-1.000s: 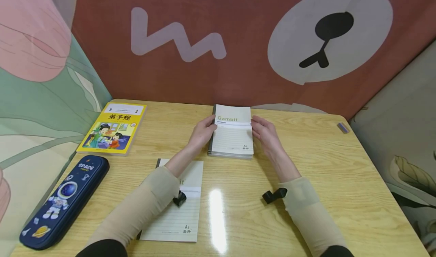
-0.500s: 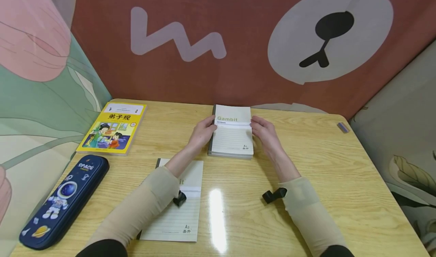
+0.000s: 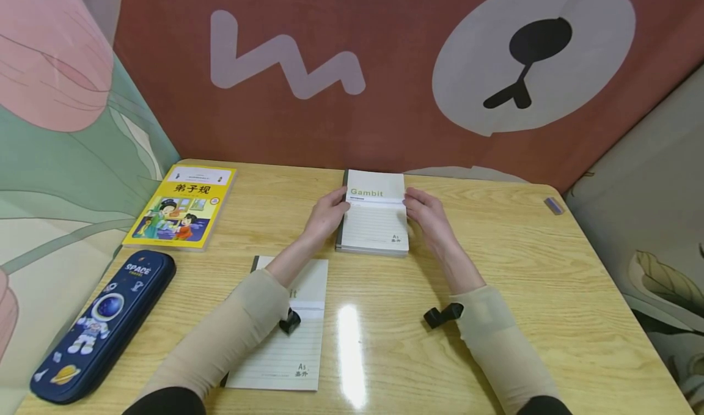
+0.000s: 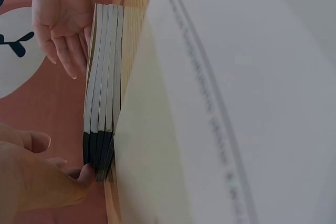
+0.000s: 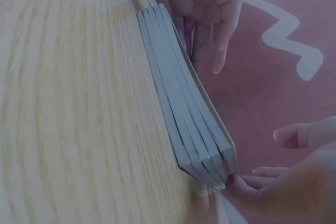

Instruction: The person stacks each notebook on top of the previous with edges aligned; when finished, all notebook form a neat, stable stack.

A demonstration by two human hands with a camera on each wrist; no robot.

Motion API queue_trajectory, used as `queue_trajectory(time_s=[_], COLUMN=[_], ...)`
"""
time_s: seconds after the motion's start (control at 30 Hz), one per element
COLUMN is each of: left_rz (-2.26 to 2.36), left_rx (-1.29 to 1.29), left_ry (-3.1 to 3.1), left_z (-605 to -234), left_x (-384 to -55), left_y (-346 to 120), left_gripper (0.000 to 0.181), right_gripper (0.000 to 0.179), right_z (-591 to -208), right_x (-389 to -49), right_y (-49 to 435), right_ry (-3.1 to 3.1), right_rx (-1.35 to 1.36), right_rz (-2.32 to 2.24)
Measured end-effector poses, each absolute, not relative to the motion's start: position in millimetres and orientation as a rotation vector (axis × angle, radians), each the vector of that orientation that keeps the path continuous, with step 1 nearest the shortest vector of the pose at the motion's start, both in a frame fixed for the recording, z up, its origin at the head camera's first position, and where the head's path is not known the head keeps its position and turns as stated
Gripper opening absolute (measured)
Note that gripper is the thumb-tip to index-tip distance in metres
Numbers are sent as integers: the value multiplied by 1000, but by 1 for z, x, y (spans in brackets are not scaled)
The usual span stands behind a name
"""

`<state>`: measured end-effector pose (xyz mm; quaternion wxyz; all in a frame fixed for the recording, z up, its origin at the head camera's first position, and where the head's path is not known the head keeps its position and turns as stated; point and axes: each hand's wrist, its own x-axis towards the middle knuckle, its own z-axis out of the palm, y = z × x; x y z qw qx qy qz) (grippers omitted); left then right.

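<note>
Notebooks [image 3: 378, 222] in a neat stack, flat at the far middle of the table, between the two hands. Top cover faces up, "Gambit" across its upper part, dark spine strip along the left side. Both wrist views give me the stack edge-on: several thin volumes, narrow gaps showing between them.

Left hand [image 3: 326, 213] rests at the spine side; the left wrist view shows a fingertip touching the dark strip. Right hand [image 3: 428, 213] sits at the opposite side, a fingertip against the page edges in the right wrist view. I read the grip as loose: fingers relaxed, not wrapped round anything, the hands set apart by the stack's width.

Surface: light wood-grain table [image 3: 550, 280], with a bright streak of reflected light on its near part. Another notebook [image 3: 299, 348] lies nearer me, partly hidden under the left forearm. Far left, a yellow book [image 3: 178, 210]; just nearer, a dark blue pencil case [image 3: 104, 329] printed with an astronaut. Small eraser [image 3: 553, 206] near the far right corner.

Room: red-brown backdrop [image 3: 385, 121] behind the table, pale zigzag and an oval muzzle printed on it. Flowered panel [image 3: 55, 158] at left, greyish one [image 3: 654, 183] at right.
</note>
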<state>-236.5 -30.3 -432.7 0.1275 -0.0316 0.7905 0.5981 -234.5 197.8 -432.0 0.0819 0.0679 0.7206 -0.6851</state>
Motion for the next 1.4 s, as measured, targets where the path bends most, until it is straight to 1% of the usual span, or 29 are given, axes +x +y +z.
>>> queue_trajectory(time_s=[0.77, 0.93, 1.13, 1.27, 1.4], left_rz=[1731, 1723, 1642, 1538, 1416], left_rx=[-89, -36, 60, 105, 120], left_ry=[2280, 2304, 2354, 2436, 2518], left_z=[-435, -430, -412, -403, -398], left_x=[-237, -235, -225, -211, -191], left_y=[-39, -48, -87, -124, -160], left_gripper=[56, 57, 61, 61, 61], right_gripper=[61, 63, 63, 58, 55], right_z=[-436, -430, -416, -409, -406], right_x=[-237, -229, -209, -193, -171], right_y=[198, 203, 206, 193, 177], right_ry=[2139, 2162, 2384, 2462, 2435], right_rx=[188, 175, 81, 2, -78], right_rz=[-1969, -1977, -1876, -1842, -1802])
